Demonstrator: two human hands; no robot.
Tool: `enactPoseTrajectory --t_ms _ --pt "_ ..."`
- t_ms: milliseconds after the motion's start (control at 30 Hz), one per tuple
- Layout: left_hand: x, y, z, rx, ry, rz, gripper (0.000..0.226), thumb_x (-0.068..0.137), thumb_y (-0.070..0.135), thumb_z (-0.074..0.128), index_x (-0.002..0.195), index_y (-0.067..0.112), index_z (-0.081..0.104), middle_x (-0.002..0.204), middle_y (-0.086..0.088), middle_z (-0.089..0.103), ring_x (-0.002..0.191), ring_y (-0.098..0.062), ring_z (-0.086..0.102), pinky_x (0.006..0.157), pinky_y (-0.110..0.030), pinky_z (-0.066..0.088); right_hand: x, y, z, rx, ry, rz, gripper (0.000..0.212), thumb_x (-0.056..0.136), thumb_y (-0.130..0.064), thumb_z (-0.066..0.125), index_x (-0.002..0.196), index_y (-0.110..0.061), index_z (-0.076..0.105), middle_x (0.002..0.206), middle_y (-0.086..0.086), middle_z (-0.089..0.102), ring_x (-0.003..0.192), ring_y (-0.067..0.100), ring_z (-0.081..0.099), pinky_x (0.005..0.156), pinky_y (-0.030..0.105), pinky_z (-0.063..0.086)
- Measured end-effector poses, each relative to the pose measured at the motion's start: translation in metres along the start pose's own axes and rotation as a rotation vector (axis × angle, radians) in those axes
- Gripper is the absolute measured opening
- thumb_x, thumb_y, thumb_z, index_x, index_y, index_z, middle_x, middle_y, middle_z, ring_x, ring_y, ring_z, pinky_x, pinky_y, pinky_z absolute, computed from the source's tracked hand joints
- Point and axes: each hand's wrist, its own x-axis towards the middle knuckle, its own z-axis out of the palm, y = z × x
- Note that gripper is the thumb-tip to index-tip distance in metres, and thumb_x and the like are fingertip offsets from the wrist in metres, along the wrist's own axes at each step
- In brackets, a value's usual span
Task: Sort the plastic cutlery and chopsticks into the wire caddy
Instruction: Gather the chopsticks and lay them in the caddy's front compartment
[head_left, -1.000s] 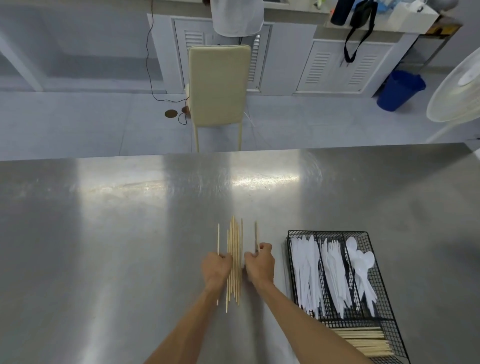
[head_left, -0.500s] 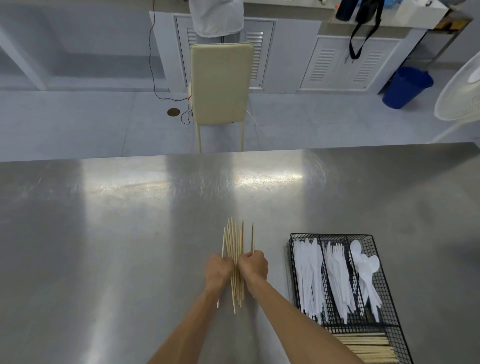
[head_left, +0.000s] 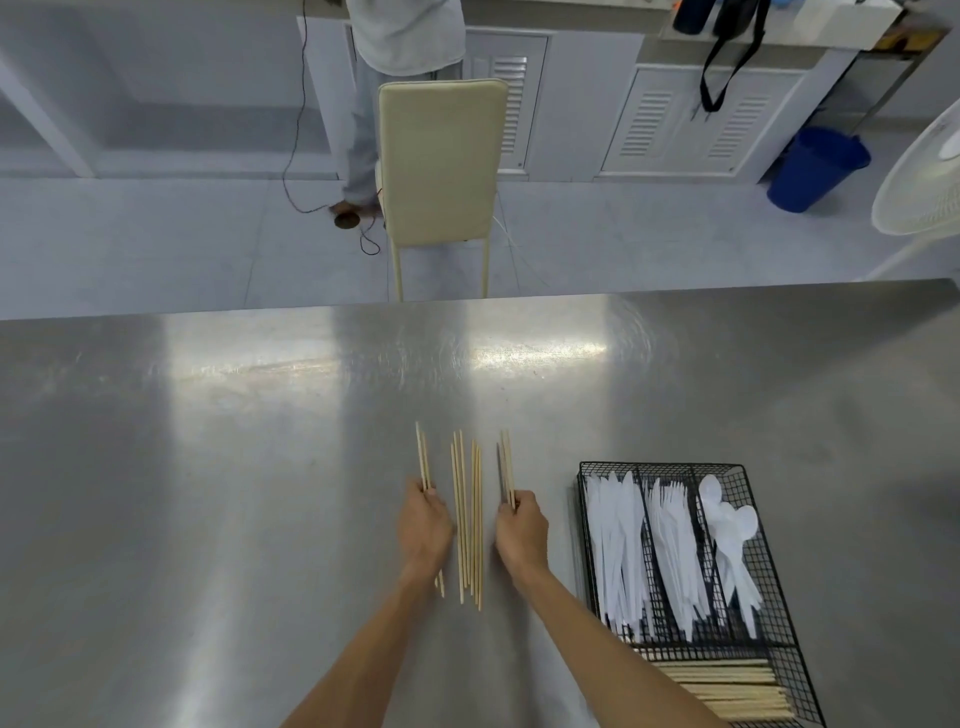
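Several wooden chopsticks (head_left: 467, 519) lie lengthwise on the steel table between my hands. My left hand (head_left: 423, 527) curls over a couple of chopsticks at the left of the bunch. A couple more at the right are under the curled fingers of my right hand (head_left: 521, 531). To the right stands the black wire caddy (head_left: 748, 480). Its long compartments hold white plastic knives (head_left: 615, 545), forks (head_left: 675, 545) and spoons (head_left: 730, 530). The front compartment holds more chopsticks (head_left: 727, 691) laid crosswise.
A cream chair (head_left: 441, 161) stands beyond the table's far edge, with a person's legs behind it. A blue bin (head_left: 815, 166) and a white fan (head_left: 924, 171) are on the floor at the right. Bare steel table (head_left: 208, 467) spreads left and ahead.
Half a second ago my hands pressed the chopsticks into one tight bunch. Now the hands have moved apart, and the bunch is spread into three groups.
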Motion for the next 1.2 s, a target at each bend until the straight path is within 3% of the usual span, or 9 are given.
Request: enactPoseTrajectory --t_ms 100,233,333,433,533,767,833,1000,1200 --pt "-0.001 0.002 0.012 0.035 -0.024 -0.103 0.018 0.097 0.015 0.047 0.096 0.001 0.059 0.090 -0.014 0.065 0.085 -0.031 0.062 0.073 -0.036 0.046 -0.004 0.000 0.010 -0.031 0.051 0.079 0.008 0.094 -0.018 0.058 0.088 -0.015 0.062 0.084 0.002 0.065 0.070 0.013 0.061 0.053 0.022 0.043" --pt "0.001 0.006 0.021 0.019 -0.009 -0.200 0.015 0.088 0.015 0.062 0.084 0.002 0.069 0.077 -0.011 0.068 0.075 -0.027 0.066 0.065 -0.031 0.048 -0.003 -0.006 0.020 0.003 0.078 0.141 0.010 0.083 -0.016 0.068 0.073 -0.016 0.066 0.074 0.000 0.068 0.066 0.014 0.065 0.057 0.030 0.055" --pt "0.005 0.010 0.020 0.005 -0.023 -0.261 0.008 0.082 0.009 0.066 0.075 0.005 0.068 0.065 -0.006 0.064 0.066 -0.022 0.063 0.060 -0.029 0.048 0.001 -0.014 0.024 0.038 0.051 0.193 0.007 0.081 -0.014 0.068 0.075 -0.013 0.064 0.076 0.003 0.068 0.068 0.019 0.067 0.062 0.036 0.060" --pt "0.008 0.013 0.018 0.022 -0.029 -0.273 0.008 0.082 0.010 0.064 0.077 0.004 0.065 0.069 -0.008 0.064 0.066 -0.023 0.061 0.061 -0.029 0.047 0.002 -0.021 0.020 0.020 0.017 0.215 0.009 0.085 -0.012 0.058 0.076 -0.013 0.057 0.079 0.005 0.064 0.070 0.021 0.063 0.061 0.036 0.056" --pt "0.008 0.015 0.009 0.066 -0.038 -0.198 0.012 0.087 0.013 0.057 0.079 0.005 0.063 0.069 -0.006 0.060 0.067 -0.023 0.056 0.063 -0.028 0.040 0.003 -0.022 0.011 -0.057 -0.062 0.133 0.011 0.093 -0.019 0.047 0.085 -0.014 0.053 0.083 0.002 0.060 0.069 0.016 0.057 0.056 0.028 0.044" --pt "0.011 0.017 -0.008 0.012 0.015 -0.017 0.013 0.094 0.016 0.050 0.085 0.009 0.055 0.075 -0.004 0.058 0.072 -0.023 0.053 0.066 -0.031 0.036 0.012 -0.016 -0.002 -0.083 -0.047 -0.107 0.017 0.104 -0.023 0.036 0.104 -0.017 0.052 0.087 0.004 0.064 0.078 0.022 0.063 0.068 0.039 0.052" --pt "0.009 0.014 -0.006 0.023 0.009 0.015 0.014 0.096 0.012 0.046 0.086 0.007 0.054 0.078 -0.007 0.057 0.073 -0.024 0.053 0.066 -0.033 0.036 0.011 -0.014 0.005 -0.037 -0.035 -0.086 0.019 0.103 -0.022 0.037 0.096 -0.019 0.054 0.086 0.005 0.065 0.075 0.027 0.065 0.069 0.046 0.057" --pt "0.005 0.012 0.010 0.017 -0.029 -0.118 0.013 0.092 0.015 0.052 0.081 0.008 0.054 0.077 -0.007 0.058 0.075 -0.025 0.056 0.070 -0.034 0.043 0.001 -0.013 0.016 -0.085 0.049 0.064 0.011 0.092 -0.023 0.054 0.086 -0.016 0.060 0.082 0.001 0.064 0.070 0.016 0.061 0.055 0.031 0.048" --pt "0.008 0.010 0.019 0.038 -0.049 -0.239 0.006 0.081 0.014 0.068 0.080 0.008 0.066 0.079 -0.010 0.068 0.079 -0.027 0.066 0.073 -0.034 0.054 0.000 -0.017 0.027 -0.086 0.032 0.150 0.007 0.083 -0.020 0.063 0.077 -0.021 0.061 0.080 0.000 0.068 0.072 0.020 0.067 0.066 0.038 0.060"
